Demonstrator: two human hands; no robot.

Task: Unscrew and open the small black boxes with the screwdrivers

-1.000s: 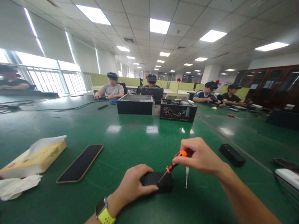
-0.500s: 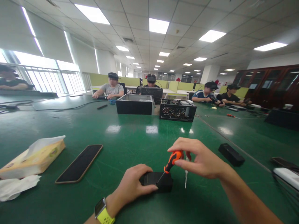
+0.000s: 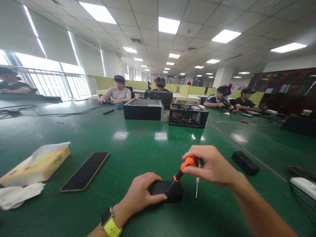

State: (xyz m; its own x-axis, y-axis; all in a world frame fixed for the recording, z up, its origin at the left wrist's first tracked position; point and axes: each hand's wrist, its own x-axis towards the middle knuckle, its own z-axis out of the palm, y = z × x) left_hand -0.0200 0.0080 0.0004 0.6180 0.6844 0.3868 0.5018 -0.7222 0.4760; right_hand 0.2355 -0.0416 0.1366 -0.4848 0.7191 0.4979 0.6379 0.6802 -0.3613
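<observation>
On the green table in front of me lies a small black box-shaped device point(image 3: 174, 190). My left hand point(image 3: 142, 191) grips its left end, thumb along the near edge and fingers over the far side. An orange and black screwdriver point(image 3: 183, 167) is pinched by the handle in my right hand point(image 3: 212, 166). Its shaft slants down to the left, the tip at the top of the device close to my left thumb. A thin, pale, screwdriver-like tool point(image 3: 197, 186) hangs below my right hand; how it is held is hidden.
To the left are a phone point(image 3: 86, 171) and a tissue pack point(image 3: 37, 164). Another black block point(image 3: 245, 162) lies to the right. Farther back stand two open computer cases, a black one point(image 3: 143, 110) and one with a perforated panel point(image 3: 188, 116). Several people sit around the table.
My right hand and the screwdriver handle have shifted slightly right, and the grip on the handle has turned a little. The left hand still holds the device.
</observation>
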